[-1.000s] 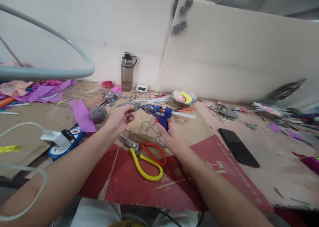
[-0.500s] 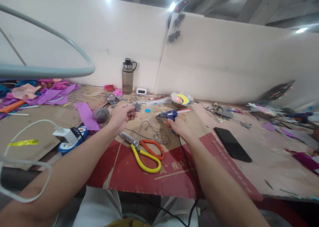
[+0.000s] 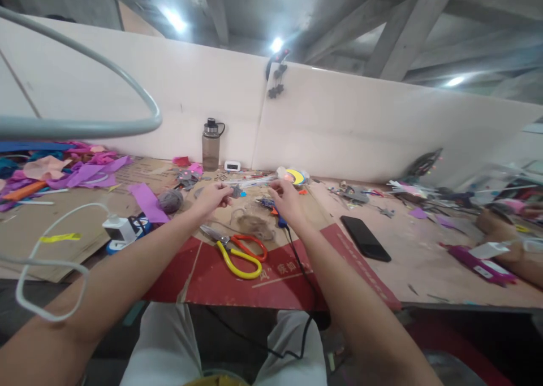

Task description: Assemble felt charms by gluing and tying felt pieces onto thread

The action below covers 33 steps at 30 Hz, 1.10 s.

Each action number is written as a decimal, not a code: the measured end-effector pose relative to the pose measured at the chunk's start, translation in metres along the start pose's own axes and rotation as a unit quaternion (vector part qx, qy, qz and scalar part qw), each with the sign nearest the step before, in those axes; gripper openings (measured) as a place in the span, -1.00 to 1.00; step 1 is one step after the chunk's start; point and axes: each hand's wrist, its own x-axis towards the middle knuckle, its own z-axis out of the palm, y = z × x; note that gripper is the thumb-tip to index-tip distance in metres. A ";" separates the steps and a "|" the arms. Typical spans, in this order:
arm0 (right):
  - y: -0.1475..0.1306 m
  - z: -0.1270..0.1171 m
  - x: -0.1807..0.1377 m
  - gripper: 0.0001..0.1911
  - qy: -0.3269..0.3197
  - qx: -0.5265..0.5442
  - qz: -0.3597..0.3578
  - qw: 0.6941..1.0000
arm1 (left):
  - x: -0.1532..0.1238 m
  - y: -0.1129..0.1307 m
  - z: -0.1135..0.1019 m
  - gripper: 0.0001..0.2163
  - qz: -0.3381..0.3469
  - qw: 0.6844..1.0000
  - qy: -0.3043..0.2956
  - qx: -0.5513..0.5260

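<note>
In the head view my left hand (image 3: 212, 200) is closed, pinching a small grey flower-shaped piece (image 3: 236, 191) at its fingertips. A small blue flower (image 3: 243, 194) shows just to the right of that piece. My right hand (image 3: 287, 200) is raised over the blue glue gun (image 3: 268, 203), its fingers loosely bent and apart, with nothing visible in them. The glue gun lies on the cardboard, partly hidden behind that hand. Nearer to me are loose grey yarn (image 3: 254, 226) and scissors (image 3: 240, 268) with one red and one yellow handle.
A bottle (image 3: 211, 148) and a small white clock (image 3: 232, 166) stand by the back board. Purple paper (image 3: 147, 202) and a yarn ball (image 3: 170, 201) lie left, near a power strip (image 3: 123, 230). To the right are a phone (image 3: 365, 238) and another person's arm (image 3: 500, 244).
My right hand has let go of the glue gun, which now rests on the table, and moved up from it. My left hand still pinches the grey piece. The view has shifted right and up.
</note>
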 end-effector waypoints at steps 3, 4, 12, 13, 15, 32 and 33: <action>-0.026 0.013 0.005 -0.71 -0.008 0.079 -0.095 0.992 | -0.001 0.002 0.007 -0.88 0.030 0.998 -0.008 0.057; -0.032 0.018 0.005 -0.73 -0.024 0.084 -0.110 0.990 | -0.002 0.002 0.009 -0.89 0.037 0.997 -0.010 0.065; -0.028 0.033 -0.005 -0.92 -0.054 0.096 -0.073 0.991 | -0.010 -0.005 0.016 -0.84 0.058 0.996 0.007 0.060; -0.026 0.032 -0.006 -0.92 -0.054 0.093 -0.076 0.991 | -0.010 -0.006 0.016 -0.84 0.057 0.997 -0.001 0.054; -0.025 0.031 -0.008 -0.91 -0.054 0.081 -0.089 0.991 | -0.009 -0.008 0.016 -0.82 0.048 0.998 -0.014 0.029; -0.029 0.040 -0.019 -0.85 -0.021 0.065 -0.068 0.995 | -0.019 -0.014 0.026 -0.73 -0.018 0.996 -0.017 -0.082; -0.029 0.041 -0.020 -0.85 -0.017 0.075 -0.065 0.995 | -0.019 -0.013 0.026 -0.74 -0.020 0.996 -0.017 -0.084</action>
